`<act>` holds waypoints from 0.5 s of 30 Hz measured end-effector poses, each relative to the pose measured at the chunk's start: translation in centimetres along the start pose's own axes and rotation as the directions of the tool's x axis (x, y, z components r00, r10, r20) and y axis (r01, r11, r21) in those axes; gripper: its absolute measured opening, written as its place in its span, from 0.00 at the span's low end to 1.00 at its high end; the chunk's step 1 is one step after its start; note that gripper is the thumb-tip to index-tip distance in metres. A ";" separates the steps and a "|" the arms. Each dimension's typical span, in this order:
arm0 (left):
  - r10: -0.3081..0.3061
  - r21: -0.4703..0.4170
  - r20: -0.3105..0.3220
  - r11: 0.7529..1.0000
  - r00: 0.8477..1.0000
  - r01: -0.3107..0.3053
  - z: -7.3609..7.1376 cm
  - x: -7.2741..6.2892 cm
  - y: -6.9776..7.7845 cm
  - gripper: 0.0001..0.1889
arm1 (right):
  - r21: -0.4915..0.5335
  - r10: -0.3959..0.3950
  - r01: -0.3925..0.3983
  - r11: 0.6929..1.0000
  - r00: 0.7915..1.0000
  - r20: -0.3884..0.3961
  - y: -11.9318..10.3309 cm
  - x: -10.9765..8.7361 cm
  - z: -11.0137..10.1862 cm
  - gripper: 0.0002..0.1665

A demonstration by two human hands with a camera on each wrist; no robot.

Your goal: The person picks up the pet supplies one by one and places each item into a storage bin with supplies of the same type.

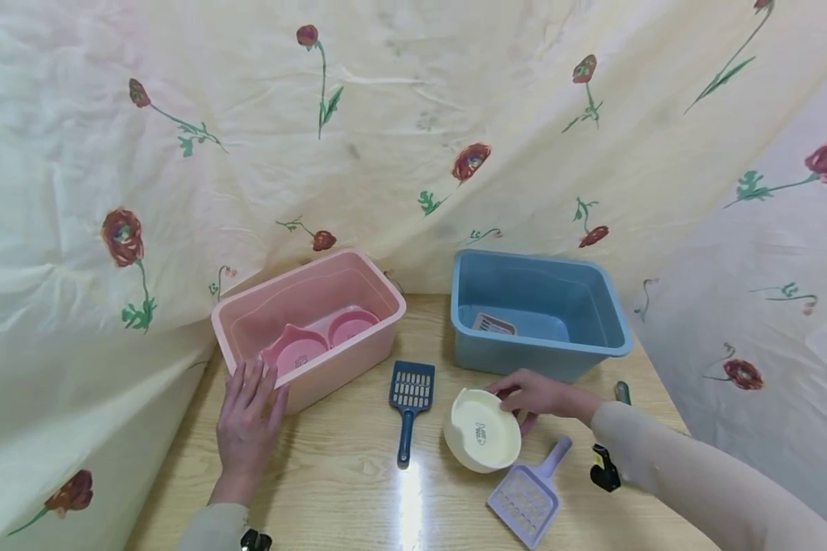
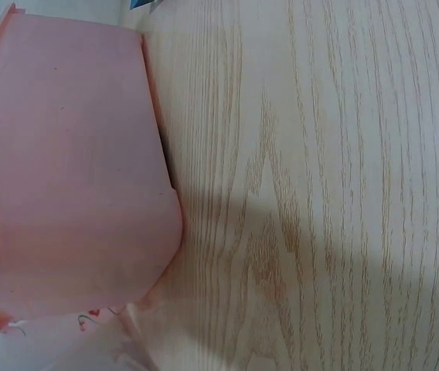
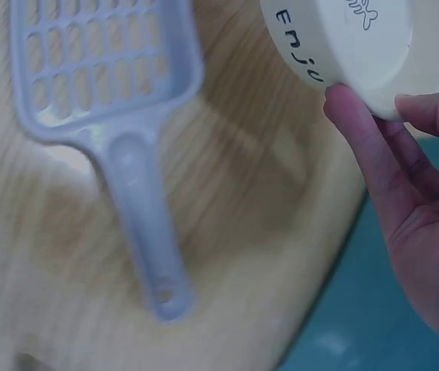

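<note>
My right hand (image 1: 527,394) grips the rim of a cream pet bowl (image 1: 485,432), tilted above the table. In the right wrist view, thumb and fingers pinch the edge of the bowl (image 3: 359,46), which bears lettering and a fishbone drawing. The left hand (image 1: 251,421) rests its spread fingers on the near rim of a pink bin (image 1: 358,383). Two pink bowls lie inside it, one with an ear-shaped point (image 1: 299,350) and another beside it (image 1: 350,325). Below the cream bowl lies a lavender slotted litter scoop (image 1: 527,497).
A blue bin (image 1: 524,348) at the back right holds a slotted scoop (image 1: 494,324). Between the bins and nearer lies a dark blue litter scoop (image 1: 410,398). A dark green handle end (image 1: 622,392) shows beside the right forearm. A flowered cloth (image 1: 400,153) hangs behind the table.
</note>
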State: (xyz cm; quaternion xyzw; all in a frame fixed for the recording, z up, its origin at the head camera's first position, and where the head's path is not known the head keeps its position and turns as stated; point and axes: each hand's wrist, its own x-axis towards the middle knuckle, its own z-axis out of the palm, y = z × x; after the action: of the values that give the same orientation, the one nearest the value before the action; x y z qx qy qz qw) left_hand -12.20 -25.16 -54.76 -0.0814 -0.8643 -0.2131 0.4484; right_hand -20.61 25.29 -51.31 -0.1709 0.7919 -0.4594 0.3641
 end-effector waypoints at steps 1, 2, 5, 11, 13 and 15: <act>0.003 0.003 0.003 1.000 1.000 -0.003 0.0 0.1 0.0 0.29 | -0.006 -0.013 0.013 1.000 1.000 0.017 -0.6 0.1 0.0 0.24; 0.007 0.004 0.004 1.000 1.000 -0.008 -0.1 0.1 0.1 0.29 | -0.018 -0.021 0.021 1.000 0.999 0.032 -1.4 0.2 0.0 0.24; 0.018 0.003 -0.010 1.000 1.000 -0.018 -0.1 0.2 0.1 0.30 | -0.055 -0.042 0.047 0.997 0.995 0.087 -3.9 0.6 -0.2 0.23; 0.019 0.011 0.000 1.000 1.000 -0.019 -0.2 0.0 0.2 0.30 | -0.162 -0.085 0.108 0.981 0.986 0.141 -9.9 1.9 -1.5 0.24; 0.022 0.019 0.012 1.000 1.000 -0.022 -0.2 -0.1 0.2 0.30 | -0.209 -0.092 0.121 0.970 0.986 0.140 -12.1 2.5 -2.2 0.24; 0.019 0.021 0.020 1.000 1.000 -0.020 -0.2 -0.1 0.2 0.29 | -0.268 -0.090 0.122 0.956 0.987 0.131 -14.6 3.3 -3.0 0.24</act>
State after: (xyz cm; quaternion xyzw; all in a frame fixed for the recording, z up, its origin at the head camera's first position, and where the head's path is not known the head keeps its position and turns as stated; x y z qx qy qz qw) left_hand -11.90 -25.08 -54.65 -0.0871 -0.8700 -0.1988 0.4428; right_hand -25.93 17.51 -39.32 -0.2889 0.8149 -0.3529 0.3577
